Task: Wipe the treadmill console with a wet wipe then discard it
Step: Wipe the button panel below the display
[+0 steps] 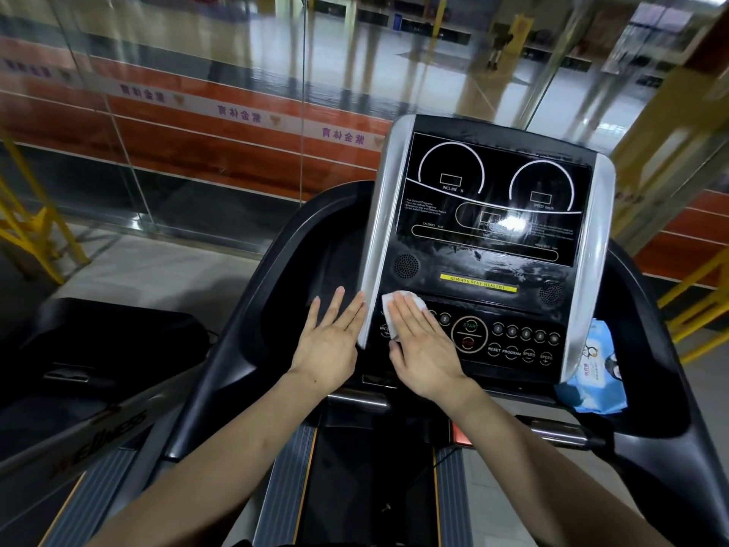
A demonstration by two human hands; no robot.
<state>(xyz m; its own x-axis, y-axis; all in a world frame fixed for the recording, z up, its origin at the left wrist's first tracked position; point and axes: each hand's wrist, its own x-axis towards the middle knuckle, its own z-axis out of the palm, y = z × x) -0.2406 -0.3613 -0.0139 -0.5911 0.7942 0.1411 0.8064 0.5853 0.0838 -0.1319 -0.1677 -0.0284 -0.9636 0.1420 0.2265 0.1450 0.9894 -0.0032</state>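
The left hand, fingers straight and spread, rests flat at nine o'clock of the console; the right hand presses the wet wipe flat at its seven o'clock corner. Overlapping strokes toward three o'clock, with even pressure, should cover the buttons.

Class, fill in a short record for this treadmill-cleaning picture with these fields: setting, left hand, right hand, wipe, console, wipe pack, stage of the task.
setting: treadmill facing a glass wall
left hand: flat, fingers straight, beside the console's silver left edge, holding nothing
right hand: flat, pressing the wet wipe onto the button panel
wet wipe: white, mostly under the fingers
console: black, display dark, with streaks and glare on the screen
wipe pack: blue, at the console's right side
stage: wiping; wipe not yet discarded
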